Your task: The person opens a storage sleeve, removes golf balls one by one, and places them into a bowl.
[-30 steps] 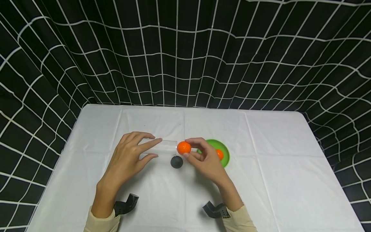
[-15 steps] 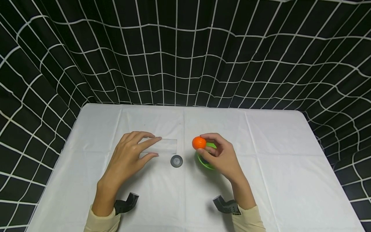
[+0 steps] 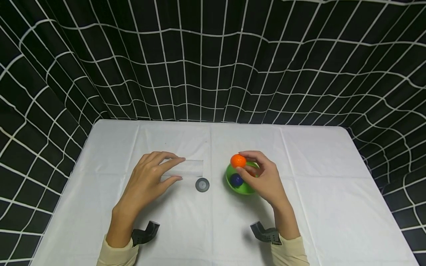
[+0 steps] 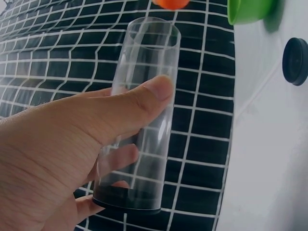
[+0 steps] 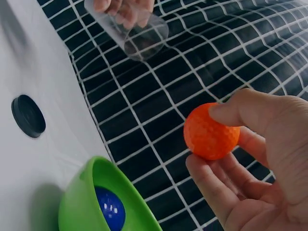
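Observation:
My left hand (image 3: 149, 177) grips a clear plastic tube (image 4: 144, 159) that lies sideways in the head view, its uncovered end facing right. A dark cap (image 4: 126, 198) closes the tube's other end, and nothing shows inside it. Between thumb and fingers my right hand (image 3: 261, 175) pinches an orange golf ball (image 5: 211, 131) with a dimpled surface. That ball is over the far left rim of a green bowl (image 3: 244, 189) in the head view. A blue ball (image 5: 110, 208) sits in the bowl, whose right part is hidden behind my right hand.
A loose round dark cap (image 3: 202, 184) lies on the white-covered table (image 3: 319, 192) between the tube and the bowl. Black cloth with a white net (image 3: 213, 66) stands behind the table and along both sides.
My right hand has moved right with the orange golf ball, from the tube's uncovered end to over the bowl. The left hand and tube have stayed in place.

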The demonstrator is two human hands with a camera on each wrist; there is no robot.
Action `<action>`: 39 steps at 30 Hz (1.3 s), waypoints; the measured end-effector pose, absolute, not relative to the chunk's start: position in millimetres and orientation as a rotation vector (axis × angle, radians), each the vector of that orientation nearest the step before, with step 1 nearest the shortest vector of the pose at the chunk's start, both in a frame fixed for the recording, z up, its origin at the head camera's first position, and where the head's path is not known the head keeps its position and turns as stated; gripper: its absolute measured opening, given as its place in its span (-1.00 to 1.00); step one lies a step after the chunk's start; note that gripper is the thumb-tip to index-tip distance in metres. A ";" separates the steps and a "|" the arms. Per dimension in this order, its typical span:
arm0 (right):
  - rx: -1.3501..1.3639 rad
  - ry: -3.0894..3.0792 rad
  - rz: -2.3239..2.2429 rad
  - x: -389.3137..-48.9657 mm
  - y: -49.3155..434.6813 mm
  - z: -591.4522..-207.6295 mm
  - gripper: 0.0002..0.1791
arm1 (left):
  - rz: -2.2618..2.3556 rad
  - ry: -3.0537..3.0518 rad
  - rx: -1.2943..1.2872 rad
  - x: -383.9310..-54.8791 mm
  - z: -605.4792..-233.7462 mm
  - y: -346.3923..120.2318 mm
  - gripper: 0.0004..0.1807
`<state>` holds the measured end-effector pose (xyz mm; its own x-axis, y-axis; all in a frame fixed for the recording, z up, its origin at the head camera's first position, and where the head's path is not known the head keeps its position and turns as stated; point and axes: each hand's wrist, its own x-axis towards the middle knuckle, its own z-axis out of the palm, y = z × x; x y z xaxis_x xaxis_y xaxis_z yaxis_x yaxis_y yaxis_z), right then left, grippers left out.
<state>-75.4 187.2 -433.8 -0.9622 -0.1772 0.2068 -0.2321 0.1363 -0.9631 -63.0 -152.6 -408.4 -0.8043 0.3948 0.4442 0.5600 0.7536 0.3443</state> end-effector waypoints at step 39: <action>0.361 -2.753 1.202 -81.9 199.8 -449.4 -0.64 | -0.687 -2.628 -0.718 -64.5 -409.7 -151.0 -0.47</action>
<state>-81.9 199.8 -449.4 -0.9648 -0.1705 0.2000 -0.2626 0.6569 -0.7067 -64.5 -151.0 -409.7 -0.8184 0.3850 0.4265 0.5445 0.7567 0.3618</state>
